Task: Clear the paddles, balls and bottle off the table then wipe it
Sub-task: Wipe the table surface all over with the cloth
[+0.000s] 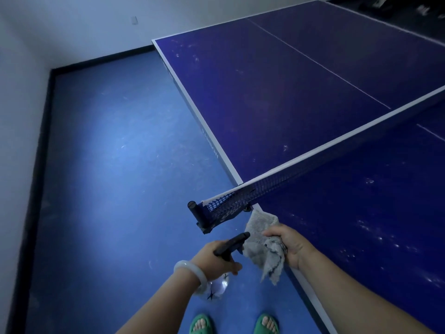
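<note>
Head view showed the left hand gripping a spray bottle, the right hand clutching a grey cloth beside the table edge, near the net.

Table: deep blue, white lines and edge. Beside it: grey cloth, black-nozzled clear bottle, pale bangle, green sandals, lighter blue floor.

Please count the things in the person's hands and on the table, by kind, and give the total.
Spray bottle, in the left hand: 1
Grey cloth, in the right hand: 1
Net across the table: 1
Paddles on the visible table: 0
Balls on the visible table: 0
Total: 3
</note>
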`<state>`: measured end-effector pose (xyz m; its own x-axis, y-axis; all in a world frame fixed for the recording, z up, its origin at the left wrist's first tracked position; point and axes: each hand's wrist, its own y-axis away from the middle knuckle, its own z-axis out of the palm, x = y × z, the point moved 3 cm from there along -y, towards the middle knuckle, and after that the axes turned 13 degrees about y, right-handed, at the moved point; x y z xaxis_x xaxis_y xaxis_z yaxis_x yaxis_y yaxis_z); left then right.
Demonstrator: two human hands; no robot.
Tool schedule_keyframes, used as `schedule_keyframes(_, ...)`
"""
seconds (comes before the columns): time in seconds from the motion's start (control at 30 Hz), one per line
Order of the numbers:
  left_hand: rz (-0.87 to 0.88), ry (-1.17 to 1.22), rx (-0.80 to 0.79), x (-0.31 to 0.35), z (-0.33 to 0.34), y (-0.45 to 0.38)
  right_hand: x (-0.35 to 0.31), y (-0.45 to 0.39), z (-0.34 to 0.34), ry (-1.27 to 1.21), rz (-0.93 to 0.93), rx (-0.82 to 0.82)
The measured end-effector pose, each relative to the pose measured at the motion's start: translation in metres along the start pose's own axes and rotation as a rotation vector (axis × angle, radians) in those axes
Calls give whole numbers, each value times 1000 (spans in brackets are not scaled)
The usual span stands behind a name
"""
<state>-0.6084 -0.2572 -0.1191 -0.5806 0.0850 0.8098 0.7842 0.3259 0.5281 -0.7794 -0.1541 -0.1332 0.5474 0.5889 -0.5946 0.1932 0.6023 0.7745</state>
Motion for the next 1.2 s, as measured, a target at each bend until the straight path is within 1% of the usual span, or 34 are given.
schedule_keyframes(0.1,-36,-30,-79,-4,-1,3,-1,4,1,-31,-24,16)
schedule_keyframes(0.17,-45,-78,-103,-3,-2,2,0,7,1,-62,-30,22)
schedule_keyframes(0.23,-39,-98,-80,0,-5,-1,1,11,2,-73,-34,27)
schedule_keyframes(0.3,-21,-104,-22,4,-9,-4,4,14,2,-73,-39,40)
schedule_keyframes(0.47,32,9,44,10,-16,-6,7,17,3,-69,-36,71)
schedule_keyframes(0.63,23,-48,-7,-2,-10,3,3,18,5,-111,-57,78)
schedule_keyframes(0.8,16,-39,-41,-15,0,11,6,18,10,-146,-50,86)
schedule_keyframes(1.0,32,-74,-125,-5,8,3,7,21,9,-193,-68,111)
schedule_keyframes(1.1,83,-116,-70,6,8,-7,4,23,8,-213,-91,106)
schedule_keyframes(1.2,81,-121,-27,12,4,-14,4,23,4,-228,-102,98)
